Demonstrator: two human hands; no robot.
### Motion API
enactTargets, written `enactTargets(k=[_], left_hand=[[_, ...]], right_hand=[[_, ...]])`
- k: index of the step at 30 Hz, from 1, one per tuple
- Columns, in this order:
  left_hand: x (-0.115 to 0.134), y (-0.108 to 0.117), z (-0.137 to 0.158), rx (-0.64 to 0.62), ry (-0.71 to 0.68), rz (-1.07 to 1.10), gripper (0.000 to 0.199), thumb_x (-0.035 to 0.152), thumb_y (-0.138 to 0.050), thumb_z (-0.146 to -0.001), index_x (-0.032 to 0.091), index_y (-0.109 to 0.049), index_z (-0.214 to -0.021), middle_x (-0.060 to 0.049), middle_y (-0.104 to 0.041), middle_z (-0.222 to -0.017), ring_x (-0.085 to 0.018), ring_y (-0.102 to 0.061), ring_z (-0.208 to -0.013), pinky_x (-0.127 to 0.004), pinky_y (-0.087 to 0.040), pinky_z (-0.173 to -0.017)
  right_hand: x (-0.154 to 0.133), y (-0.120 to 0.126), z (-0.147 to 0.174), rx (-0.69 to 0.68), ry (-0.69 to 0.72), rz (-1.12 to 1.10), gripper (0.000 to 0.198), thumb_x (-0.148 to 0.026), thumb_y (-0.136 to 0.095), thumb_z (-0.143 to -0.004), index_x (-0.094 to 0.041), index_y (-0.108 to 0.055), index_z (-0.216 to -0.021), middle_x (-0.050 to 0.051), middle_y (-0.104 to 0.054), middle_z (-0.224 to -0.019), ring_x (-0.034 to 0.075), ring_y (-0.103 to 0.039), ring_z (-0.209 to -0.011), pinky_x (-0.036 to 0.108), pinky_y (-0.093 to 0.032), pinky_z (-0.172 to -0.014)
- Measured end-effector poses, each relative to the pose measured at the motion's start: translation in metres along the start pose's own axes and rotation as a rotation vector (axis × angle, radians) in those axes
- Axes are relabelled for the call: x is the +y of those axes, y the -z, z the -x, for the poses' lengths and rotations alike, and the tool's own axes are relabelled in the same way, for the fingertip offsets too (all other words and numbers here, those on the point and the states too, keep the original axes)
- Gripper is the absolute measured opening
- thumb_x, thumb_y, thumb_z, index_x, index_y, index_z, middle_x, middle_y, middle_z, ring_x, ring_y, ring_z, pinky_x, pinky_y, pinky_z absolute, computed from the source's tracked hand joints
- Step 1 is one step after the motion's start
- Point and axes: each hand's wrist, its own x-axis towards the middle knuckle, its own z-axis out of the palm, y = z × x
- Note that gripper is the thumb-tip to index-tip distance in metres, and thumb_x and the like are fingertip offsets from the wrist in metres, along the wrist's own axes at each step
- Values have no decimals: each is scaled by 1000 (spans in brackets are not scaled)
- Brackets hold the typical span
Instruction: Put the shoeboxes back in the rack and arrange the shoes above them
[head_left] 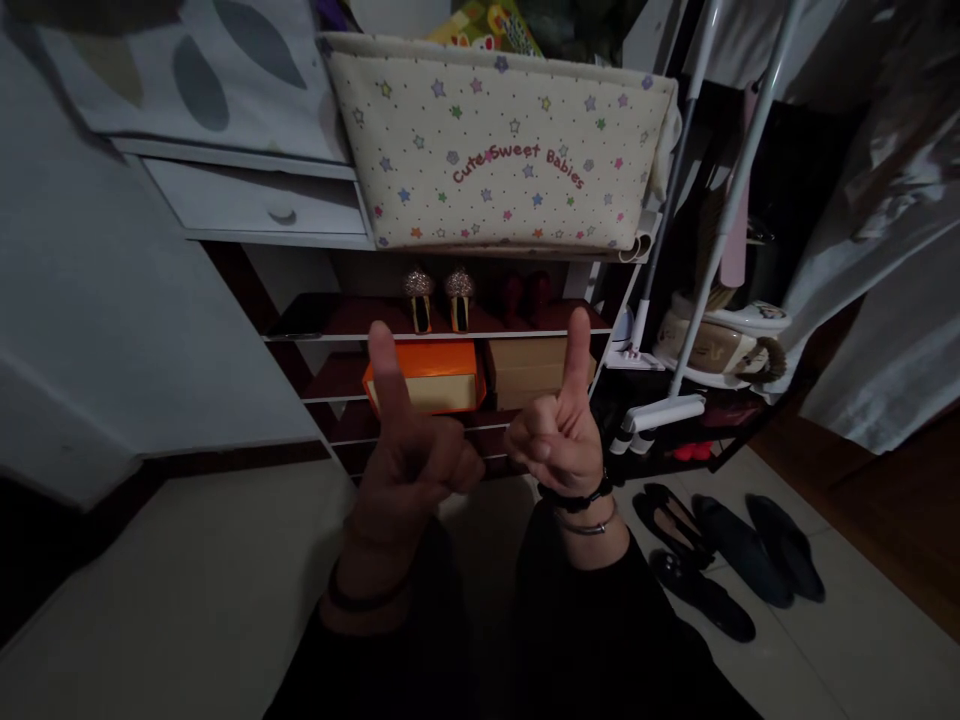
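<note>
My left hand (405, 450) is raised in front of the shelves, its index finger pointing up and the other fingers curled in. Beside it, my right hand (562, 430) makes the same pointing shape, palm side towards me, with the other fingers folded shut. Nothing is visible in either hand, and the two are apart. Behind my left hand sits an orange box (442, 365) with a pale front panel. A brown cardboard box (529, 370) stands to its right, partly behind my right hand. On the shelf (352, 318) above them are glittery-topped shoes (460, 300) and dark red shoes (536, 292).
A star-patterned fabric basket (510, 120) stands on top, beside a white drawer (255, 200). To the right lean long-handled cleaning tools (731, 210) near a rack. Dark flat shoes (742, 550) lie on the tiled floor (187, 580). A pale curtain-like cloth (885, 280) hangs far right.
</note>
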Motion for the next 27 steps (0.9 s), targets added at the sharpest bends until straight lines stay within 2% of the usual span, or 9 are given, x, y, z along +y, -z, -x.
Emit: enactTargets(k=[2, 4, 7, 11, 18, 20, 23, 25, 27], left_hand=[[-4, 0, 6, -172, -49, 36, 114, 15, -73, -90, 71, -1, -157, 13, -32, -59, -7, -22, -40, -17, -36, -45], [-11, 2, 11, -250, -86, 69, 113, 12, -69, -92, 65, 4, -160, 12, -32, -62, -6, -22, -42, -16, -36, -48], [-18, 4, 17, -250, -102, 84, 114, 10, -68, -93, 61, 7, -161, 13, -32, -64, -6, -20, -43, -16, -35, -49], [-17, 4, 20, -287, -102, 109, 112, 10, -65, -94, 64, 9, -160, 13, -33, -63, -6, -20, -41, -16, -34, -49], [-14, 3, 26, -232, -110, 53, 113, 15, -68, -95, 59, 12, -161, 13, -31, -61, -5, -20, -40, -16, -31, -46], [-12, 0, 28, -228, -99, 70, 113, 13, -68, -94, 61, 10, -161, 13, -30, -61, -6, -19, -41, -16, -32, -47], [-16, 5, 33, -133, -48, 73, 111, 16, -71, -93, 59, 3, -163, 12, -32, -63, -6, -22, -45, -17, -35, -51], [-27, 20, 42, 27, 24, 0, 103, 22, -73, -93, 50, -8, -167, 11, -36, -66, -7, -28, -49, -19, -38, -55], [-50, 46, 57, 211, 145, -214, 84, 29, -69, -96, 36, -26, -167, 8, -42, -69, -8, -38, -54, -21, -40, -59]], right_hand=[[6, 3, 10, -100, 35, -28, 122, -16, -81, -84, -58, 2, -164, -17, -31, -56, 7, -21, -42, 17, -32, -46], [14, 9, 18, -167, 52, -47, 124, -14, -78, -87, -58, 11, -163, -19, -32, -55, 6, -18, -41, 15, -31, -46], [19, 17, 27, -191, 34, -40, 124, -15, -77, -89, -59, 14, -161, -19, -31, -55, 5, -16, -40, 15, -31, -47], [16, 22, 31, -176, -4, -7, 123, -19, -80, -88, -61, 9, -161, -19, -29, -55, 5, -17, -41, 16, -31, -48], [16, 20, 34, -246, 40, -36, 115, -15, -74, -92, -58, 4, -163, -17, -28, -57, 6, -15, -42, 16, -31, -47], [16, 21, 37, -217, 11, -6, 116, -18, -75, -91, -57, 6, -164, -17, -28, -57, 7, -15, -42, 16, -31, -47], [18, 33, 42, -115, -67, 112, 112, -34, -79, -91, -49, 2, -168, -16, -29, -58, 7, -20, -44, 19, -34, -49], [27, 51, 47, -14, -106, 303, 95, -44, -74, -94, -38, -17, -169, -13, -37, -63, 8, -29, -48, 21, -38, -54], [42, 73, 59, 87, -150, 652, 70, -45, -65, -100, -27, -40, -163, -6, -52, -75, 11, -46, -61, 25, -45, -64]])
